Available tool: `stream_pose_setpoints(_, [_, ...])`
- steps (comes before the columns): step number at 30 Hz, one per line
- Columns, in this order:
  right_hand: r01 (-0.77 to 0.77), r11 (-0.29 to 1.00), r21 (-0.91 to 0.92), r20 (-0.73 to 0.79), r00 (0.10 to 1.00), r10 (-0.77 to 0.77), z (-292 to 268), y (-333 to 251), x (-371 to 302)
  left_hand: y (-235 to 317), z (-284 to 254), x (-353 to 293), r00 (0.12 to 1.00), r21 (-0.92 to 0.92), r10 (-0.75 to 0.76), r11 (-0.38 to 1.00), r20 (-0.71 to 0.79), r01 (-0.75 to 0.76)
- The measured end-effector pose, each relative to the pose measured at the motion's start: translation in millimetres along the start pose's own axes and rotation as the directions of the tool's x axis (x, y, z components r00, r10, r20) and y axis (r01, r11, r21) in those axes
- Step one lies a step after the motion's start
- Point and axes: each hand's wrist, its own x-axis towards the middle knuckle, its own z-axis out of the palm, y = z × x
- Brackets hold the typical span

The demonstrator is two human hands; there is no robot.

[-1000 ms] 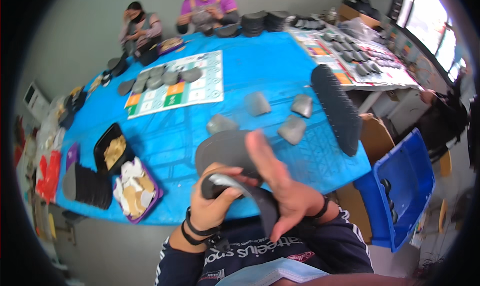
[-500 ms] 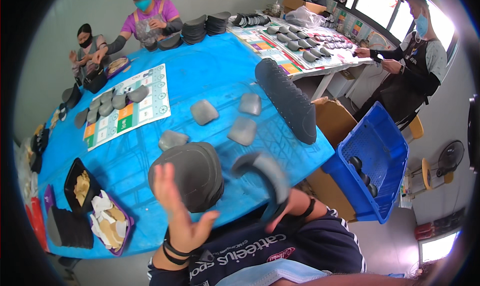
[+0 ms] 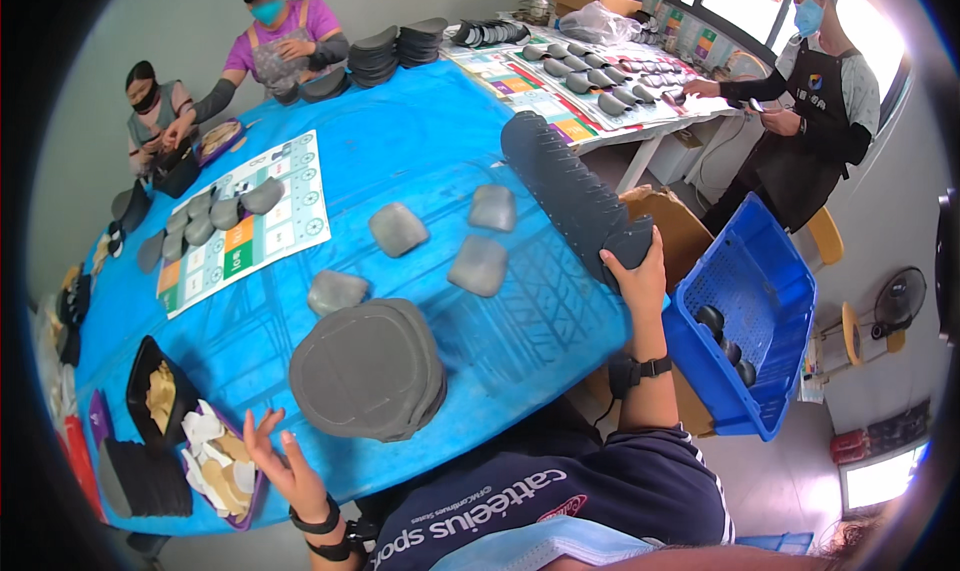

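Observation:
My right hand (image 3: 640, 273) grips a dark grey curved pad (image 3: 627, 239) at the near end of a long row of nested curved pads (image 3: 553, 176), with the thumb on one side and the fingers partly hidden behind. Low over the table's front edge, my left hand (image 3: 283, 463) is empty with fingers apart. It is beside a purple basket (image 3: 262, 491) of white and tan scraps (image 3: 215, 461). Between my hands stands a stack of flat dark grey rounded pads (image 3: 365, 371). Beyond the stack lie several shiny grey pads, including one shiny grey pad (image 3: 478, 266).
A black bin (image 3: 140, 396) and dark stacked pads (image 3: 150, 479) sit at the near left. A printed mat (image 3: 290, 221) holds more grey pads. Off the table's right edge are a blue crate (image 3: 745, 301) and a cardboard box (image 3: 690, 371). Three co-workers are around the tables.
My right hand has moved from my chest, where it held a curved pad, out to the near end of the row. My left hand has dropped left and away from the stack.

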Motion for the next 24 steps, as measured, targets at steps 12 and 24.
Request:
stream_pose_setpoints(12, [0.124, 0.985, -0.123, 0.006, 0.992, -0.124, 24, 4, -5, -24, 12, -1, 0.999, -0.046, -0.013, 0.999, 0.051, 0.015])
stream_pose_setpoints(24, [0.18, 0.98, -0.08, 0.038, 0.983, -0.177, 30, 10, -2, -36, 22, -5, 0.999, -0.103, -0.02, 0.994, 0.049, 0.025])
